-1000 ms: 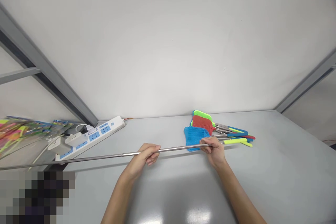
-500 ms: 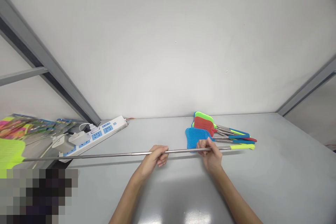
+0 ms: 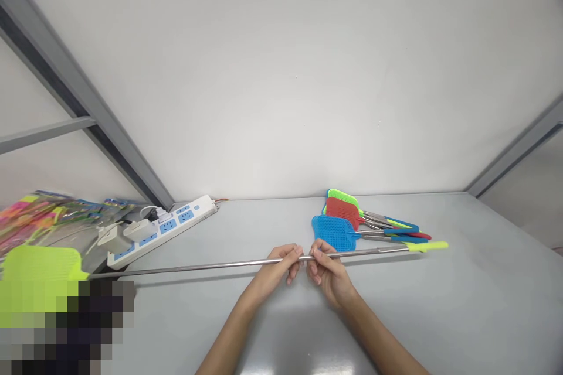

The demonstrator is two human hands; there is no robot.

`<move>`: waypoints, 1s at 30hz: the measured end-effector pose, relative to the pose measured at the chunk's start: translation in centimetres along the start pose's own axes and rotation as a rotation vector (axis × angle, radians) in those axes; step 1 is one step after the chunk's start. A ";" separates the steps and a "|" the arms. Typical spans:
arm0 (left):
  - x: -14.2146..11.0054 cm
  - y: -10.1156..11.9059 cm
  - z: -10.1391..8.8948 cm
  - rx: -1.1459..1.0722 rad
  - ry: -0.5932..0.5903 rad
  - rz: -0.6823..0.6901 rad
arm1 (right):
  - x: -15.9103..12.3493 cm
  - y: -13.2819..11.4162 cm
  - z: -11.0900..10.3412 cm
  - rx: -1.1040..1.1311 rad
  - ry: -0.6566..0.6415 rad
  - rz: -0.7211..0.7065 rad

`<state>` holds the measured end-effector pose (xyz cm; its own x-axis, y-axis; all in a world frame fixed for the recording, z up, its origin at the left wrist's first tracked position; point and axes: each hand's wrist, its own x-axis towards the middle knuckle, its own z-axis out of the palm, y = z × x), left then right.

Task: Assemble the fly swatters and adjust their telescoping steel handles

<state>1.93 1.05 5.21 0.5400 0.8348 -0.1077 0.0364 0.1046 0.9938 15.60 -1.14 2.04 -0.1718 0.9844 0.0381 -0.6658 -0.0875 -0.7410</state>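
A long telescopic fly swatter lies stretched across in front of me: a thin steel rod (image 3: 197, 266) with a lime-green mesh head (image 3: 41, 269) at the far left and a lime-green grip (image 3: 426, 245) at the right. My left hand (image 3: 275, 272) and my right hand (image 3: 328, 272) both pinch the rod near its middle, almost touching each other, just above the grey table (image 3: 440, 304).
A small pile of short fly swatters (image 3: 352, 220), blue, red and green, lies behind my right hand. At the back left sits a white power strip (image 3: 162, 228) with plugs in it, with colourful packets (image 3: 39, 220) further left. A white wall rises behind.
Both hands have slid together toward the rod's middle. The swatter has shifted to the right, so its green head has come into view at the left.
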 end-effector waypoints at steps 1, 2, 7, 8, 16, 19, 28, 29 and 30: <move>-0.1 0.2 -0.2 -0.036 0.023 0.000 | 0.1 -0.4 -0.2 0.031 0.043 -0.024; -0.2 0.4 -0.4 -0.074 0.051 0.001 | 0.2 -0.8 -0.4 0.066 0.092 -0.055; -0.7 1.3 -1.2 -0.205 0.156 0.049 | 0.6 -2.6 -1.9 0.199 0.261 -0.222; -0.8 1.3 -1.4 -0.214 0.157 0.053 | 0.6 -2.8 -2.1 0.200 0.282 -0.247; -0.4 0.8 -1.2 -0.145 0.123 0.065 | 0.2 -2.2 -1.4 0.081 0.271 -0.231; -0.3 0.6 -0.4 -0.147 0.061 0.055 | 0.1 -1.3 -0.7 0.002 0.133 -0.116; -0.1 0.4 0.9 -0.190 0.049 0.003 | 0.1 -0.7 -0.8 -0.128 0.050 -0.022; -0.1 0.4 0.7 -0.203 0.062 0.003 | 0.1 -1.0 -1.1 -0.128 0.075 -0.041; -0.1 0.4 0.6 -0.221 0.079 0.011 | 0.2 -1.3 -1.3 -0.125 0.106 -0.069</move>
<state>2.39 0.67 5.61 0.4719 0.8751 -0.1073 -0.1590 0.2041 0.9660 17.38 -0.64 2.17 -0.0468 0.9986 0.0253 -0.5764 -0.0063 -0.8171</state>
